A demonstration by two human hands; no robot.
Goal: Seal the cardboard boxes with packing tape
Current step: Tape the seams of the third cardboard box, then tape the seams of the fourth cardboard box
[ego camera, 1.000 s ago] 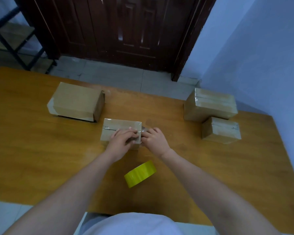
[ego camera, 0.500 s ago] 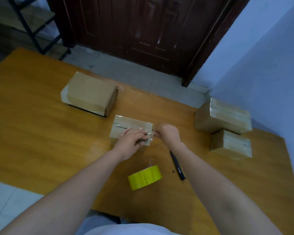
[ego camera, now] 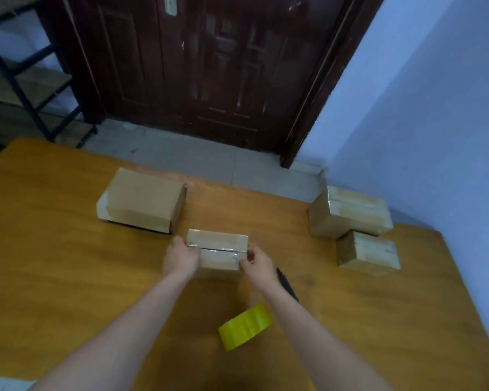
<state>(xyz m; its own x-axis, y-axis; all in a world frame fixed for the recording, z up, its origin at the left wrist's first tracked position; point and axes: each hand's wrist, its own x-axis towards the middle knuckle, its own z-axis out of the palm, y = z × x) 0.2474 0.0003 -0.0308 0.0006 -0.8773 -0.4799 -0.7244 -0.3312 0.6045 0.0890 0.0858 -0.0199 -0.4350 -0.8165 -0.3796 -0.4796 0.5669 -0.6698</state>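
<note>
A small cardboard box (ego camera: 218, 245) sits mid-table with clear tape along its top seam. My left hand (ego camera: 180, 259) grips its left end, thumb on top. My right hand (ego camera: 257, 262) holds its right end, fingers curled at the corner. A yellow roll of packing tape (ego camera: 245, 326) lies on the table nearer to me, between my forearms. A black knife or pen (ego camera: 287, 284) lies just right of my right wrist, partly hidden by it.
A larger cardboard box (ego camera: 143, 203) lies behind and left of the small one. Two taped boxes (ego camera: 350, 210) (ego camera: 369, 253) stand at the right, near the blue wall. The wooden table (ego camera: 54, 263) ends before a dark door; a metal shelf stands far left.
My left hand slid from the box's top to its left end, and my right hand now holds the right end. The camera tilted up, showing more of the door.
</note>
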